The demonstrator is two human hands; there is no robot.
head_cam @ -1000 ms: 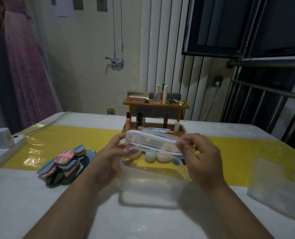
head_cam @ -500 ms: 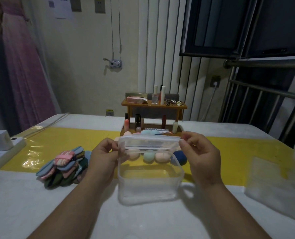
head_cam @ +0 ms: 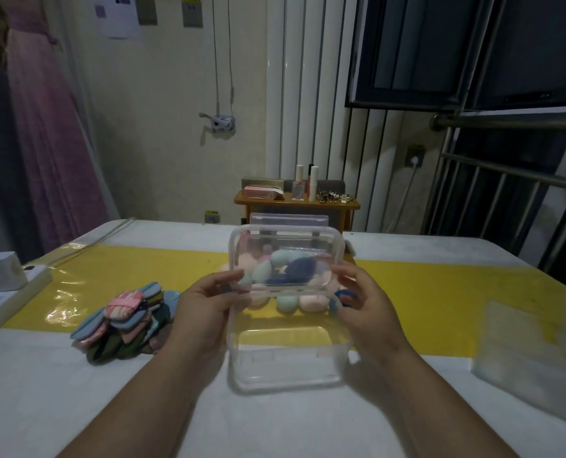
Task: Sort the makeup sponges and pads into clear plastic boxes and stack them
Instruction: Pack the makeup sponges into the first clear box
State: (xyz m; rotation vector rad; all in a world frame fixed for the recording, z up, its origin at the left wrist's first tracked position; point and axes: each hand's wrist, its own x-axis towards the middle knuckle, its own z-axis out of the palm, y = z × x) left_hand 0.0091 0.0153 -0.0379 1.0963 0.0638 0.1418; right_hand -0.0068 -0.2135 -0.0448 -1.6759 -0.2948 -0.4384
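On the white table [head_cam: 76, 408], close to its near edge and about midway along it, a clear plastic box [head_cam: 288, 375] stands open side up and holds nothing. Just above its far rim a clear lid [head_cam: 286, 246] is held clear of the box. The lid's lower left corner is pinched by the left hand [head_cam: 208, 299] and its lower right corner by the right hand [head_cam: 364, 302], each with thumb and curled fingers. The lid is raised nearly upright, its broad face is turned toward the person, and its long axis runs left to right, parallel with the near table edge. The lid is judged light, thin and rather springy, with smooth faces that could slip, so the raised rim at the corners is the surer hold. The box is likely just as light and is best taken by its two short walls. Behind the box, on the yellow strip [head_cam: 440, 292] across the table, rounded sponges [head_cam: 311, 300] lie in a loose group and are partly seen through the lid. They are presumably soft and nearly weightless and can be taken anywhere. A heap of flat pads [head_cam: 126, 312] lies toward the left edge. At the far edge a wooden shelf [head_cam: 296, 204] carries small bottles.
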